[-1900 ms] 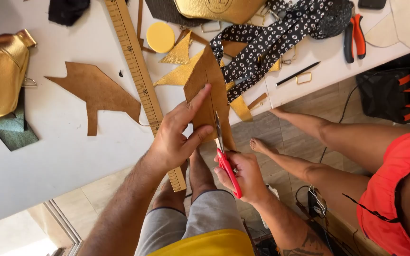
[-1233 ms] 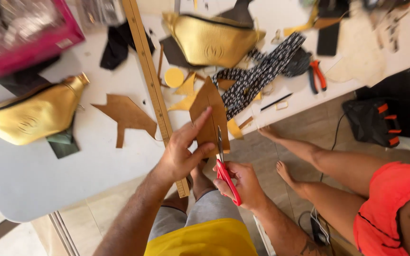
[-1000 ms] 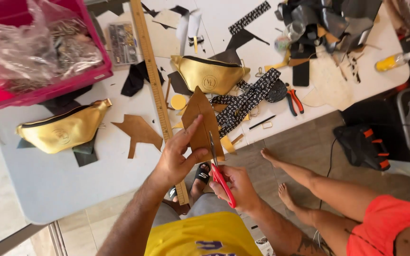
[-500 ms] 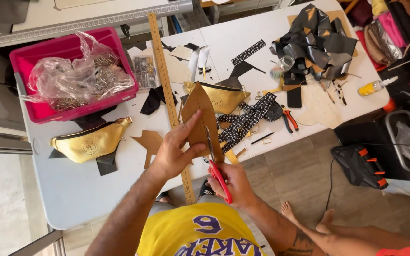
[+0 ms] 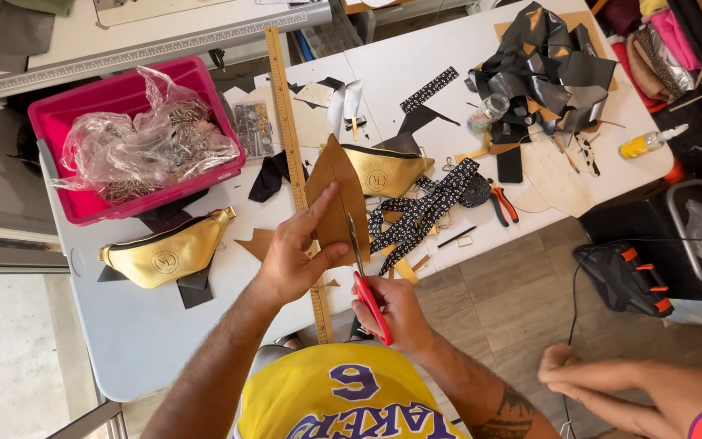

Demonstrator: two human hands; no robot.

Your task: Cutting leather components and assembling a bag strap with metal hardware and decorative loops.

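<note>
My left hand (image 5: 296, 250) grips a brown leather piece (image 5: 337, 189) and holds it upright over the white table's front edge. My right hand (image 5: 392, 313) holds red-handled scissors (image 5: 365, 279), their blades set into the leather's lower edge. A long wooden ruler (image 5: 296, 167) lies on the table right behind the leather. Two gold waist bags lie on the table, one (image 5: 171, 253) to the left and one (image 5: 385, 169) just beyond the leather.
A pink bin (image 5: 57, 130) holds a clear bag of metal hardware. A black-and-white patterned strap (image 5: 424, 213), orange pliers (image 5: 502, 203), black scraps (image 5: 538, 77) and a glue bottle (image 5: 647, 142) lie to the right. Another person's bare feet (image 5: 566, 375) rest on the floor at right.
The camera has pulled back, so more of the table shows. Both hands have kept the leather and scissors together in the same grip, with the blades staying in the leather.
</note>
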